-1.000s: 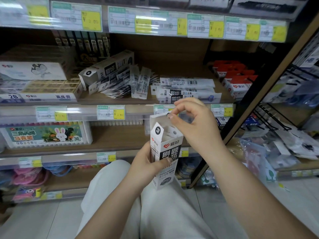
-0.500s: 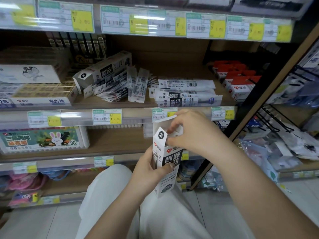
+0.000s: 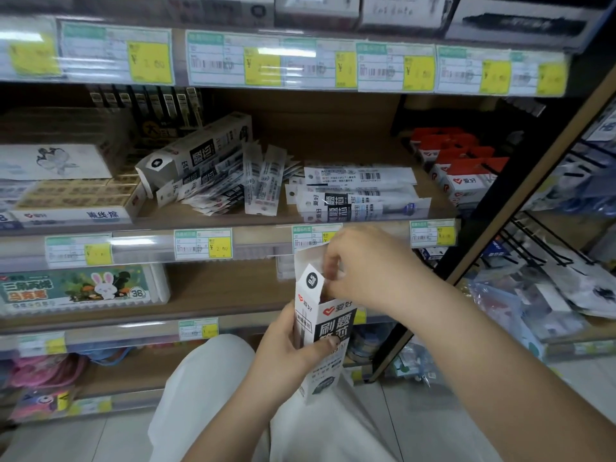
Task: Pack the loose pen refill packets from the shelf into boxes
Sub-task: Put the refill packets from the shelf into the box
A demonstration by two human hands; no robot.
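Both hands are working one box [image 3: 325,331]: left hand [image 3: 290,348] is gripping its body, right hand [image 3: 358,265] is pinching at its open top. Loose refill packets [image 3: 350,191] are lying on the shelf [image 3: 336,151].

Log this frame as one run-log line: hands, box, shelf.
left hand grips refill box upright | right hand fingers at open top flap | loose refill packets on shelf | packing unfinished

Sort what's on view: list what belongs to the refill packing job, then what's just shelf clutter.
Part of the job:
- white refill box, held upright by left hand
- right hand at its open top flap
- loose refill packets on the shelf
- second refill box lying there

Just lying about:
- red-topped boxes
- rabbit crayon box
- price tags
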